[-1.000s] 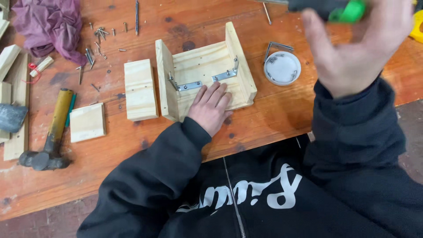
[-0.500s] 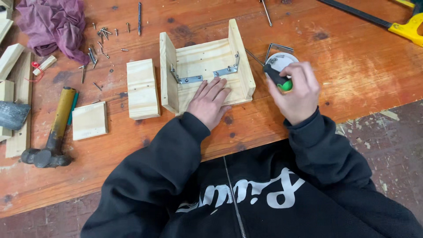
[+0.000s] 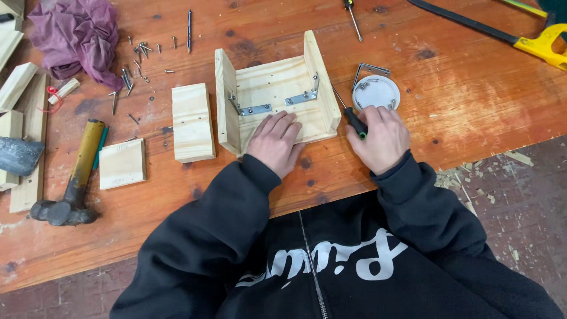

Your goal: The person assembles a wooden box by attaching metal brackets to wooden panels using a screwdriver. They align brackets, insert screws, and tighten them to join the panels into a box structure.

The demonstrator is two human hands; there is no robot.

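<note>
Black-handled screwdriver [image 3: 349,113] in right hand [image 3: 381,139] points up-left.

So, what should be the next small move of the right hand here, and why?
Probably to bring the screwdriver tip onto a screw of the right bracket: the right hand holds it just outside the wooden box, while the left hand steadies the base.
</note>
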